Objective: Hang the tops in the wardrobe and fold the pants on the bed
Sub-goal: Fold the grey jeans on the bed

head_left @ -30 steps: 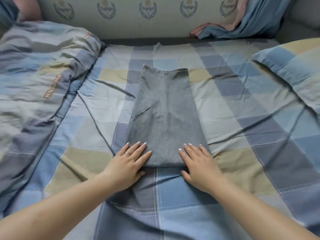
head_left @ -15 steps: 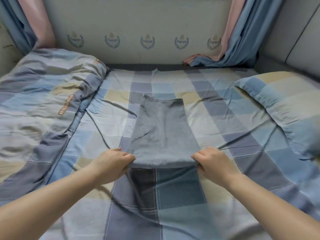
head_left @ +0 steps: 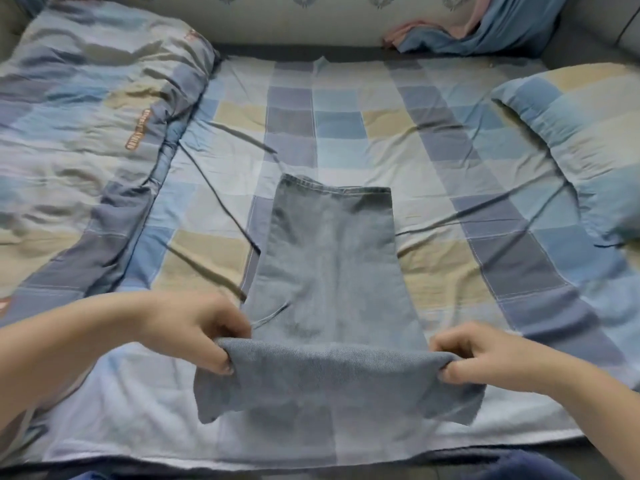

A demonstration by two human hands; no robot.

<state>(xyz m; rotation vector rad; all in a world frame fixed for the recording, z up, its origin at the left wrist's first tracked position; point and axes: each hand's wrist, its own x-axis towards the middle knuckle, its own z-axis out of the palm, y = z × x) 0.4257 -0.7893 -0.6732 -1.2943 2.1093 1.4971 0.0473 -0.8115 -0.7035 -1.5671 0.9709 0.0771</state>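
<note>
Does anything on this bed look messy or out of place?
Little stands out. The jeans lie flat mid-bed, their near end lifted by the left hand and right hand. The checked sheet is creased, and the quilt lies rumpled at the left.

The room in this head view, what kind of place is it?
Most likely a home bedroom. A bed with a checked sheet fills the view, with a matching quilt and a pillow at its sides, while both hands fold jeans on it.
</note>
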